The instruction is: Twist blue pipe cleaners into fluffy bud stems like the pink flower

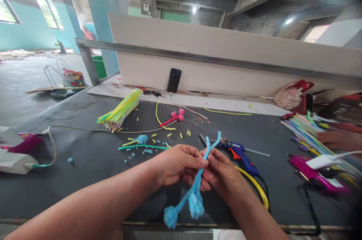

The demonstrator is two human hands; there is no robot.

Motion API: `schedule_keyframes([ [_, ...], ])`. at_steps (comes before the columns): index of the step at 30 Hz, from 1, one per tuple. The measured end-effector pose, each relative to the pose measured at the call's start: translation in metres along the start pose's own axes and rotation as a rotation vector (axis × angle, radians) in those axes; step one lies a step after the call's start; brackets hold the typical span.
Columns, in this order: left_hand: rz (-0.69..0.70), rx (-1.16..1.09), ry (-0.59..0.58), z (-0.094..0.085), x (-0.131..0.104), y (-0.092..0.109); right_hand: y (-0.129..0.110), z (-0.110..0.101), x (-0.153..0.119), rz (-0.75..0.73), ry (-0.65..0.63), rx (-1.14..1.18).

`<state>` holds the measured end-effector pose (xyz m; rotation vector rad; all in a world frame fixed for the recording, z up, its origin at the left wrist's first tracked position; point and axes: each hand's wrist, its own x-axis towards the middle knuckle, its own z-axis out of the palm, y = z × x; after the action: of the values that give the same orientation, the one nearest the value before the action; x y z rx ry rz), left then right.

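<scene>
Blue fuzzy pipe cleaners [195, 189], twisted into a forked stem, are pinched between both my hands above the table's front. Two blue fluffy heads hang from the lower ends, and two bare tips spread apart at the top. My left hand [182, 164] grips the stem from the left with thumb and bent fingers. My right hand [222, 170] closes on it from the right, just below the bare tips. Behind my right hand lies a blue glue gun [242, 157] with an orange trigger. Left of my hands are a blue-headed piece [141, 139] and a green pipe cleaner [144, 146].
A yellow-green pipe cleaner bundle [123, 109], a pink-headed piece [175, 116] and cut bits lie across the dark table. A phone [174, 80] leans on the back panel. Power strips [316, 174] sit at both sides. A co-worker's blurred hand [339, 140] is at right.
</scene>
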<state>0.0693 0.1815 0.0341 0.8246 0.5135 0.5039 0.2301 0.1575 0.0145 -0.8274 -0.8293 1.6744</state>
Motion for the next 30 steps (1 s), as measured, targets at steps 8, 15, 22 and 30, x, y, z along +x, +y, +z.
schedule_keyframes([
  [8,0.013,0.008,-0.022,-0.002,-0.001,0.0,-0.009,0.002,-0.008,-0.102,0.067,-0.162],
  [15,0.054,0.062,0.065,0.002,-0.002,-0.001,-0.007,-0.006,-0.011,-0.206,0.132,-0.467],
  [22,0.15,0.232,0.179,0.008,-0.004,0.0,-0.01,0.005,-0.017,-0.319,0.258,-0.854],
  [30,0.2,0.421,0.299,0.013,-0.001,-0.002,-0.015,0.018,-0.021,-0.127,0.177,-0.665],
])
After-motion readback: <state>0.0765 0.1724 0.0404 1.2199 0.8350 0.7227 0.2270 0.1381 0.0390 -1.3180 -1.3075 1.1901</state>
